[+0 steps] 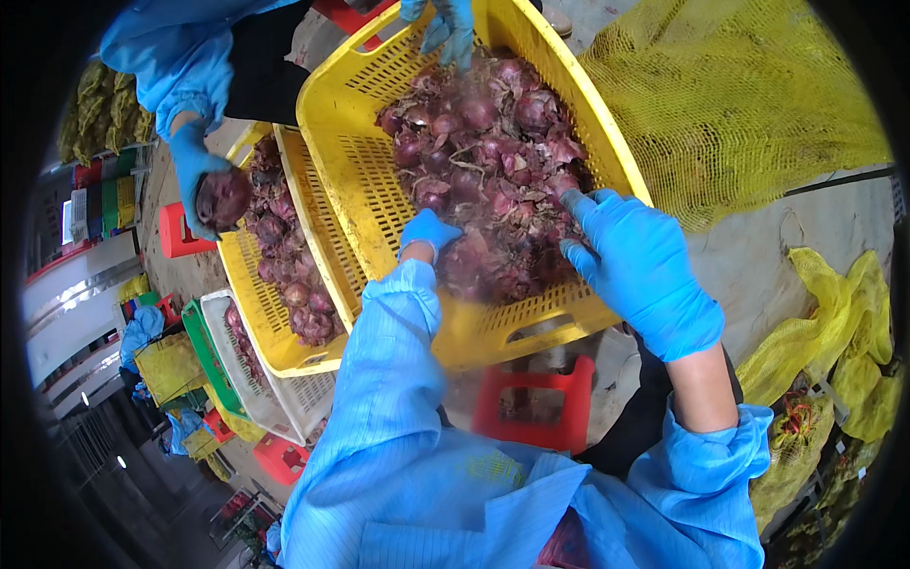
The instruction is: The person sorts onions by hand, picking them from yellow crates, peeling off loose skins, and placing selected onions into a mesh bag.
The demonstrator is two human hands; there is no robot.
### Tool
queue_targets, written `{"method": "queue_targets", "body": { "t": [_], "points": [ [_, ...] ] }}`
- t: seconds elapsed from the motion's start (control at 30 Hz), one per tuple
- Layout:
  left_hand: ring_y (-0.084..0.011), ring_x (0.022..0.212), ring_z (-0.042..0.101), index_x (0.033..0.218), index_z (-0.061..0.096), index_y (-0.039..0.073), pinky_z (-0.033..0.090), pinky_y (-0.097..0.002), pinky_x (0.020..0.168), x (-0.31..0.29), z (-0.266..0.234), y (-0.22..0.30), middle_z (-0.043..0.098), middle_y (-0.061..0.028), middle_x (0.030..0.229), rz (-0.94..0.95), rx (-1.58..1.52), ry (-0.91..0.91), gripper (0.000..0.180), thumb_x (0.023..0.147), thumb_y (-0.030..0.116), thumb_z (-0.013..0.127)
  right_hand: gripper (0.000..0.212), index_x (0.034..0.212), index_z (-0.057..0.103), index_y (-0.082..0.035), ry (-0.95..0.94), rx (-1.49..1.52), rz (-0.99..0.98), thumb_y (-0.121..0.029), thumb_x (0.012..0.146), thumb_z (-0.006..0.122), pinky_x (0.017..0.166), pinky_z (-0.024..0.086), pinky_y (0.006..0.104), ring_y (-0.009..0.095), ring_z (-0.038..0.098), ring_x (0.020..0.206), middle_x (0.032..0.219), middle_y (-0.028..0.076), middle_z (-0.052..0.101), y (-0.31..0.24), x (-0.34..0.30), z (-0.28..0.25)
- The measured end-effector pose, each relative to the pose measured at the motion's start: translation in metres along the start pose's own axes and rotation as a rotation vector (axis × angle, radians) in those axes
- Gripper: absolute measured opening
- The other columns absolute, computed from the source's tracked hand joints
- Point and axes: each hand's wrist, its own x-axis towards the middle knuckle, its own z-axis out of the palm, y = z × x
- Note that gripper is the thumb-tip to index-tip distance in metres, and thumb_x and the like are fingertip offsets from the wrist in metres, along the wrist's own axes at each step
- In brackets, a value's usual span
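Red onions with loose dry skins fill much of a yellow plastic basket in front of me. My left hand, in a blue glove, reaches in at the basket's near left part. Its thumb side points right over the onions, while its other fingers are hidden. My right hand, also gloved in blue, comes over the right rim. Its thumb and fingers are spread apart against the onions on that side, with no onion visibly gripped. Onions between my hands look blurred.
Opposite, a co-worker's gloved hand holds a red onion; their other hand reaches into my basket. Left stands another yellow basket of onions. A red stool is below, yellow mesh lies right.
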Motion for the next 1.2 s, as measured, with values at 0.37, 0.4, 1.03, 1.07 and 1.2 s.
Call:
{"method": "queue_targets", "body": {
  "t": [0.37, 0.4, 1.03, 1.07, 1.2],
  "points": [
    [-0.0199, 0.081, 0.067, 0.115, 0.065, 0.01, 0.055, -0.0331, 0.072, -0.078, -0.026, -0.011, 0.069, -0.0058, 0.097, 0.034, -1.302, -0.528, 0.039, 0.081, 0.027, 0.073, 0.029, 0.099, 0.062, -0.007, -0.01, 0.063, -0.032, -0.027, 0.08, 0.071, 0.066, 0.051, 0.0434, 0.032, 0.064, 0.079, 0.09, 0.013, 0.062, -0.006, 0.005, 0.001],
    [-0.0207, 0.086, 0.067, 0.115, 0.065, 0.01, 0.056, -0.0341, 0.073, -0.102, -0.05, -0.009, 0.069, -0.0067, 0.101, -0.007, -1.343, -0.472, 0.038, 0.083, 0.029, 0.071, 0.029, 0.099, 0.062, -0.007, 0.012, 0.082, -0.041, -0.027, 0.08, 0.071, 0.067, 0.051, 0.0435, 0.032, 0.064, 0.08, 0.09, 0.013, 0.062, -0.006, 0.006, -0.002],
    [-0.0324, 0.104, 0.065, 0.132, 0.058, 0.013, 0.051, -0.0378, 0.092, -0.129, -0.122, -0.033, 0.064, -0.0164, 0.125, 0.398, -0.474, 0.236, 0.05, 0.084, 0.023, 0.069, 0.034, 0.107, 0.063, -0.007, 0.041, 0.007, -0.028, -0.03, 0.084, 0.069, 0.065, 0.052, 0.0438, 0.032, 0.065, 0.078, 0.085, 0.013, 0.063, 0.014, 0.0, -0.003],
    [-0.0335, 0.114, 0.061, 0.138, 0.052, 0.014, 0.048, -0.0413, 0.098, -0.122, -0.1, -0.007, 0.06, -0.0182, 0.13, 0.52, -0.267, 0.152, 0.061, 0.082, 0.029, 0.069, 0.035, 0.108, 0.063, -0.007, 0.041, 0.011, -0.021, -0.03, 0.083, 0.069, 0.065, 0.052, 0.0436, 0.032, 0.065, 0.078, 0.085, 0.013, 0.063, 0.015, 0.001, -0.006],
    [-0.041, 0.111, 0.058, 0.137, 0.048, 0.01, 0.049, -0.0475, 0.094, -0.042, 0.035, -0.005, 0.056, -0.0244, 0.127, 0.499, 0.109, 0.083, 0.072, 0.073, 0.032, 0.073, 0.037, 0.109, 0.062, -0.007, -0.004, -0.009, -0.01, -0.03, 0.082, 0.07, 0.064, 0.052, 0.0425, 0.03, 0.065, 0.078, 0.085, 0.012, 0.062, 0.006, 0.007, -0.003]
  ]
}}
